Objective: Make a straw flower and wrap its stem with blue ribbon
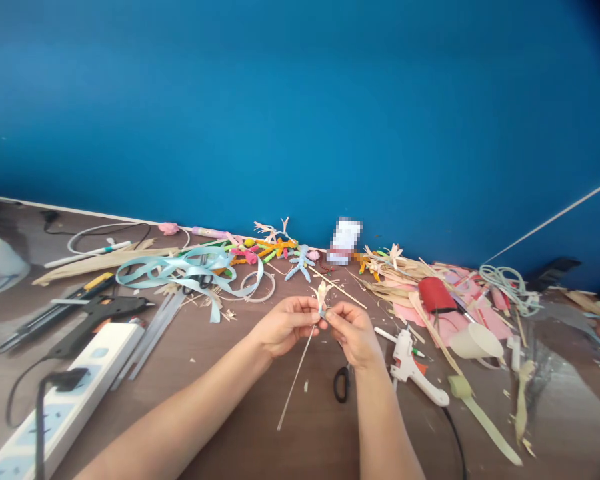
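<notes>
Both my hands meet above the middle of the brown table (240, 427). My left hand (283, 325) pinches a thin wooden stick (296, 377) that slants down toward me. At the stick's top sits a small pale straw flower (322, 293). My right hand (353, 332) pinches the flower's base, where a bit of light blue wrapping shows. Both hands have their fingers closed on this piece. Black-handled scissors (341, 384) lie under my right wrist.
A white glue gun (411, 368) lies right of my hands, a black glue gun (97, 320) and a white power strip (65, 400) to the left. Light blue ribbon (190, 270), coloured craft figures (265, 250), straw strips (405, 280), a red roll (435, 295) and a paper cone (477, 341) crowd the back. Blue wall (300, 120) behind.
</notes>
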`<state>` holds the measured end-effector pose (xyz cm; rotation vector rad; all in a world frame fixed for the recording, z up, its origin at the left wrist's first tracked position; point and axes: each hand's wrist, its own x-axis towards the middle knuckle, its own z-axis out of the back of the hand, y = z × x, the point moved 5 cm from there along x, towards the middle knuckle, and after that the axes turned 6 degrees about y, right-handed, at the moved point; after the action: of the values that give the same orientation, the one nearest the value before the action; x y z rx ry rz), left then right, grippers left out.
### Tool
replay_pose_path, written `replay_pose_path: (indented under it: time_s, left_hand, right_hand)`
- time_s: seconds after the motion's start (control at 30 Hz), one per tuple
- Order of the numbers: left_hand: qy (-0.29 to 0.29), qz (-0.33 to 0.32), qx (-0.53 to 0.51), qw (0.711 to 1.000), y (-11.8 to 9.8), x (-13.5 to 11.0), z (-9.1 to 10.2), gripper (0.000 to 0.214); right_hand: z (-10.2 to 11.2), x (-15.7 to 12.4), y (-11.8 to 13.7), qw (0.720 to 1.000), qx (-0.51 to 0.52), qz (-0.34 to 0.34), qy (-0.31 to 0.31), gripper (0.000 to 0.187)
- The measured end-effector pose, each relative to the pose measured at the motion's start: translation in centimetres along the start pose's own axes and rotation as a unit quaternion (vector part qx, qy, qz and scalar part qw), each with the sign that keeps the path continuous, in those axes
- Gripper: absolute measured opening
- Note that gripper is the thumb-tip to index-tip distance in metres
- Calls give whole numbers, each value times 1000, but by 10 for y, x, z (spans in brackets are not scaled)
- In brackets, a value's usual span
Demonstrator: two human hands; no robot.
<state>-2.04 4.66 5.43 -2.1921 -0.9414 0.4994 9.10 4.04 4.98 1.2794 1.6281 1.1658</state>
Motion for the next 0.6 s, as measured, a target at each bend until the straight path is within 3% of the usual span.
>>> replay_pose_path:
  time_s: [0.6]
  left_hand:
    - [2,7,5,1000,3,1,1,19]
  right_hand:
    - [4,-2,-3,1000,-16,12,-1,17]
